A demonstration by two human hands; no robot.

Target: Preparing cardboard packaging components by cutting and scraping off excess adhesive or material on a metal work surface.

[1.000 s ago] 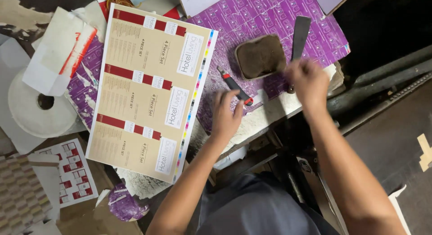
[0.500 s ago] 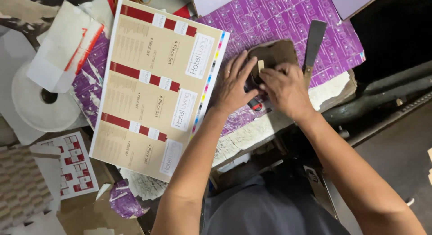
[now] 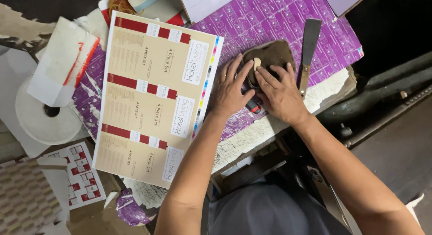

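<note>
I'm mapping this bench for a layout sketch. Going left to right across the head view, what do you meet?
White tape roll → tan printed sheet → left hand → right hand → flat blade.

Both hands are resting together on a brown pad (image 3: 274, 55) lying on a purple printed sheet (image 3: 270, 19): the left hand (image 3: 230, 92) and right hand (image 3: 280, 93) are pressing a small pale strip (image 3: 257, 63). A flat-bladed knife (image 3: 308, 50) is lying just beside them.

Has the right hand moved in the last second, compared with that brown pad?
Yes. The right hand came down from beside the pad's right edge onto the brown pad, meeting the left hand.
</note>
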